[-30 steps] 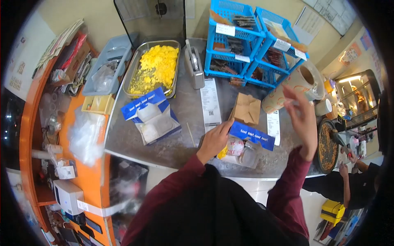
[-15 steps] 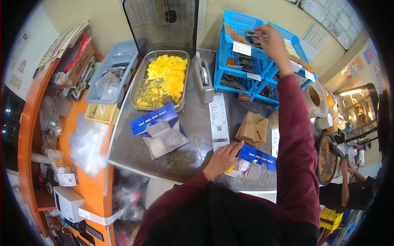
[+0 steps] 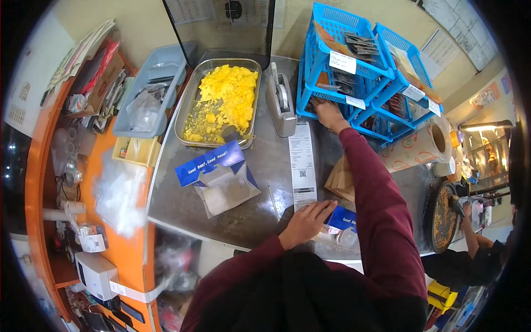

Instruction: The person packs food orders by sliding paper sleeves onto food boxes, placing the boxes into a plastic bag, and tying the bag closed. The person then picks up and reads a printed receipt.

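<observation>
My left hand [image 3: 307, 222] lies with outstretched fingers on the counter, its fingertips touching the left edge of a blue and white food box [image 3: 342, 219]. A clear-lidded tub [image 3: 347, 238] sits in that box, partly behind my right sleeve. Above it, my right hand [image 3: 330, 115] reaches into the bottom tier of the left blue basket stack [image 3: 310, 72]; its fingertips are hidden there. Dark sachets [image 3: 362, 45] fill part of the top tier. A long printed receipt [image 3: 302, 160] runs between my hands. A brown paper bag [image 3: 338, 182] is partly covered by my right forearm.
Another open food box [image 3: 221, 185] stands at left, below a metal tray [image 3: 182, 119] of yellow food. A tape dispenser [image 3: 283, 110] is beside the baskets. A large wrapping roll [image 3: 415, 149] lies at right. A co-worker's hand [image 3: 467, 210] is near a round pan [image 3: 442, 221].
My right hand has moved down from the sachets in the top basket to the bottom tier. My left hand stays by the box, shifted slightly right in view.
</observation>
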### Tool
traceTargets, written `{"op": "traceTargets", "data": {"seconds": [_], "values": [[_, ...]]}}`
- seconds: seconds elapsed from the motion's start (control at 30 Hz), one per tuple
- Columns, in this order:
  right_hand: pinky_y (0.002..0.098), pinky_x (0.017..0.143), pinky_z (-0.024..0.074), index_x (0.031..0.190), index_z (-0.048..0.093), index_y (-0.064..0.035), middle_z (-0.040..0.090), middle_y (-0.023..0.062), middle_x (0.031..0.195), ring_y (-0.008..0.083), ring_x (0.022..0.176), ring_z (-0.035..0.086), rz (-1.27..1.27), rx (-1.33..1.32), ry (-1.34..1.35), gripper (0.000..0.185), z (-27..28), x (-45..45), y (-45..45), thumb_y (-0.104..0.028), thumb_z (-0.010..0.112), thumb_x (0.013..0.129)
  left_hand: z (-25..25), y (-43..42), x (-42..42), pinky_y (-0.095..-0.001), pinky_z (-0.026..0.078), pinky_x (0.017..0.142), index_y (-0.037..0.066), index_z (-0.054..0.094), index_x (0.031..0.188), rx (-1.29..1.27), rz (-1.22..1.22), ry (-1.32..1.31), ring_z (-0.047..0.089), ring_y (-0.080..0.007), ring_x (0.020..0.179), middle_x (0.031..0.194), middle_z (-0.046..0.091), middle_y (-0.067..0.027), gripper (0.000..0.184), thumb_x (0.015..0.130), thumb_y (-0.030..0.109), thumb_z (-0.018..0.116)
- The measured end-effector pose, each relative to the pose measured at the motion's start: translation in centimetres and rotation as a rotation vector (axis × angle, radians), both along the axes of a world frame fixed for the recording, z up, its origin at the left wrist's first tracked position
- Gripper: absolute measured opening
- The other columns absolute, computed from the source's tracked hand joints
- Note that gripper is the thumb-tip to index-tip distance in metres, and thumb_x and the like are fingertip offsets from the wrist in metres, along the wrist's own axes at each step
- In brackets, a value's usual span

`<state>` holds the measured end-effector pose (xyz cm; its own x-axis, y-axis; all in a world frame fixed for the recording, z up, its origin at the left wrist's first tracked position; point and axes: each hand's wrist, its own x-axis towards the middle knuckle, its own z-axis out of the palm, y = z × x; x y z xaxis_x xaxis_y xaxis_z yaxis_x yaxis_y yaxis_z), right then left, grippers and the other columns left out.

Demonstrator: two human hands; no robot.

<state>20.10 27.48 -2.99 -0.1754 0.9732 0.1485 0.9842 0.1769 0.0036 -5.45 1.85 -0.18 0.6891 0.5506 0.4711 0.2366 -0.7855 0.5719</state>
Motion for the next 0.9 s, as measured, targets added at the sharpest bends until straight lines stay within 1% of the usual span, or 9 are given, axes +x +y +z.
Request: {"op": "traceTargets", "data": {"seconds": [0.13, 0.23, 0.33, 0.43, 0.53, 0.63, 0.73, 0.83, 0.9], "values": [[0.0512, 0.091, 0.0498, 0.109, 0.065, -0.0018, 0.067, 0.018, 0.11, 0.0408, 0.104, 0.063, -0.022, -0.046, -0.172, 0.028, -1.0, -0.7, 2.8, -0.005, 0.059, 0.081, 0.1, 0.2, 0.1, -0.0351, 0.053, 0.091, 0.002, 0.052, 0.135, 0.016, 0.001, -0.014, 0.062, -0.0261, 0.105, 0.123, 0.061, -0.0118, 0.06, 0.077, 0.008, 0.062], [0.0512, 0.082, 0.0523, 0.1, 0.068, -0.0025, 0.069, 0.0164, 0.098, 0.0405, 0.094, 0.066, -0.022, 0.068, -0.103, 0.022, -0.7, -1.2, 2.9, -0.009, 0.062, 0.08, 0.1, 0.3, 0.3, -0.0351, 0.052, 0.091, 0.002, 0.052, 0.135, -0.023, -0.005, 0.001, 0.062, -0.0259, 0.105, 0.122, 0.061, -0.0117, 0.06, 0.077, 0.008, 0.062], [0.0501, 0.079, 0.0523, 0.096, 0.068, -0.0049, 0.069, 0.018, 0.097, 0.0408, 0.094, 0.066, -0.108, 0.109, -0.173, 0.019, -0.4, -1.2, 2.7, -0.016, 0.064, 0.081, 0.2, 0.4, 0.3, -0.0352, 0.052, 0.091, 0.002, 0.052, 0.136, -0.029, -0.007, -0.007, 0.062, -0.0261, 0.105, 0.122, 0.061, -0.0118, 0.06, 0.077, 0.007, 0.062], [0.0502, 0.077, 0.052, 0.089, 0.068, -0.0074, 0.069, 0.0181, 0.093, 0.0408, 0.09, 0.066, -0.223, 0.255, 0.061, 0.017, -0.4, -1.8, 2.0, -0.023, 0.063, 0.086, -0.1, 0.5, 0.4, -0.0351, 0.053, 0.091, 0.002, 0.052, 0.136, 0.007, 0.004, -0.002, 0.062, -0.0264, 0.105, 0.122, 0.061, -0.0119, 0.061, 0.076, 0.007, 0.063], [0.0493, 0.075, 0.0516, 0.089, 0.068, -0.0076, 0.069, 0.018, 0.088, 0.0397, 0.086, 0.068, -0.395, 0.128, 0.426, 0.021, 1.1, -3.1, 0.4, -0.028, 0.064, 0.09, 0.0, 0.6, 0.3, -0.0346, 0.054, 0.089, 0.002, 0.052, 0.135, 0.007, -0.005, -0.022, 0.062, -0.0265, 0.105, 0.122, 0.061, -0.0121, 0.062, 0.075, 0.007, 0.063], [0.0483, 0.074, 0.0513, 0.093, 0.065, -0.0058, 0.07, 0.0171, 0.086, 0.0387, 0.084, 0.068, -0.453, 0.135, 0.651, 0.021, -0.3, -2.8, -0.1, -0.026, 0.065, 0.091, -0.1, 0.5, 0.3, -0.0341, 0.054, 0.088, 0.002, 0.052, 0.135, 0.025, 0.013, -0.012, 0.062, -0.026, 0.105, 0.122, 0.061, -0.012, 0.062, 0.074, 0.008, 0.064], [0.0477, 0.074, 0.0512, 0.098, 0.062, -0.0055, 0.071, 0.0174, 0.085, 0.0388, 0.086, 0.068, -0.566, 0.282, 0.665, 0.018, -0.9, -3.5, -0.6, -0.021, 0.066, 0.091, -0.1, 0.4, 0.4, -0.0338, 0.054, 0.087, 0.002, 0.052, 0.135, 0.04, 0.025, -0.005, 0.063, -0.0256, 0.104, 0.121, 0.062, -0.0109, 0.062, 0.075, 0.012, 0.066], [0.0464, 0.073, 0.0519, 0.1, 0.061, -0.0061, 0.071, 0.0175, 0.088, 0.0391, 0.087, 0.067, -0.373, 0.15, 0.567, 0.013, 2.0, -4.3, -3.7, -0.017, 0.061, 0.093, -0.4, 0.2, 0.5, -0.0338, 0.055, 0.085, 0.002, 0.052, 0.134, 0.082, 0.055, 0.004, 0.064, -0.0257, 0.102, 0.119, 0.063, -0.0101, 0.062, 0.076, 0.018, 0.068], [0.0448, 0.072, 0.0524, 0.102, 0.06, -0.0075, 0.071, 0.0175, 0.092, 0.0387, 0.087, 0.067, -0.19, 0.08, 0.33, 0.01, 5.4, -4.6, -6.5, -0.012, 0.06, 0.093, -0.1, 0.2, 0.5, -0.0339, 0.055, 0.084, 0.002, 0.053, 0.134, 0.055, 0.048, -0.004, 0.064, -0.0257, 0.101, 0.118, 0.063, -0.0101, 0.062, 0.077, 0.022, 0.069]]}}
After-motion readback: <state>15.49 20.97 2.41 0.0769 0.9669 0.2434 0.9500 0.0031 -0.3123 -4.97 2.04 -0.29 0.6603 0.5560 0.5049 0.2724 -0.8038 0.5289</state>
